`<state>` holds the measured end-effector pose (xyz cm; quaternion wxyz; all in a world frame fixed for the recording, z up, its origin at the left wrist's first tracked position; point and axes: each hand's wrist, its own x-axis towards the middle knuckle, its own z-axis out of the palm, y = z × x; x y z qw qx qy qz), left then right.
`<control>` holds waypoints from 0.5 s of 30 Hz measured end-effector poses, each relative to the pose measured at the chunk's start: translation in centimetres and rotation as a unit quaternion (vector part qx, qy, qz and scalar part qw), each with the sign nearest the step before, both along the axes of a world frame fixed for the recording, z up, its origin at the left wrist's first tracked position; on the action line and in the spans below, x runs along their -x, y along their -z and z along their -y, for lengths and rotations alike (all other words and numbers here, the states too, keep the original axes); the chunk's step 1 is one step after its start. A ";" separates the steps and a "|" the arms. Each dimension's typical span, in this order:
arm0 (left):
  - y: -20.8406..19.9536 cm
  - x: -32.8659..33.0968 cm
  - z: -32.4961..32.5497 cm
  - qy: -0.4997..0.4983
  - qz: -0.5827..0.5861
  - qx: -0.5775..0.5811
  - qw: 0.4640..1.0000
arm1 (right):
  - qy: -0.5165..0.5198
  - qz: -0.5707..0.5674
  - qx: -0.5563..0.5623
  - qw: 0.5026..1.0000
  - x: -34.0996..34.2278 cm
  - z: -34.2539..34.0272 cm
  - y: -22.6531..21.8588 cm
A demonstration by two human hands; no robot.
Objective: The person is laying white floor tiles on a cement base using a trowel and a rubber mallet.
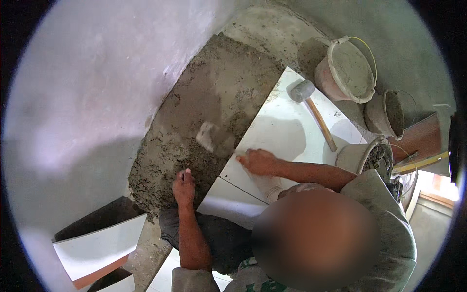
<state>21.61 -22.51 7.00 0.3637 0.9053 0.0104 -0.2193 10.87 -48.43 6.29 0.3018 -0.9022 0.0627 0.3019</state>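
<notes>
Head: trowel [215, 139] in right hand [260, 162]

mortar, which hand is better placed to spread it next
Probably the right hand: it seems to grip a blurred tool, perhaps a trowel, over the mortar. The left hand is also near, but shows no tool.

No text can be read; the green print [266, 286] on the shirt [384, 243] is partly hidden, illegible.
</notes>
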 end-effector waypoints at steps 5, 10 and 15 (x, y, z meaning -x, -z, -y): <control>0.9 0.5 -1.7 -0.058 -0.017 0.070 0.996 | 0.013 -0.100 -0.065 0.993 -0.6 -3.5 -2.5; -0.3 0.8 -1.1 -0.088 -0.013 0.064 0.994 | 0.036 -0.026 -0.038 0.998 -0.7 -0.1 -6.2; 0.1 0.0 -0.2 -0.076 -0.030 0.028 0.996 | 0.055 -0.044 0.031 0.997 -0.7 2.3 -3.7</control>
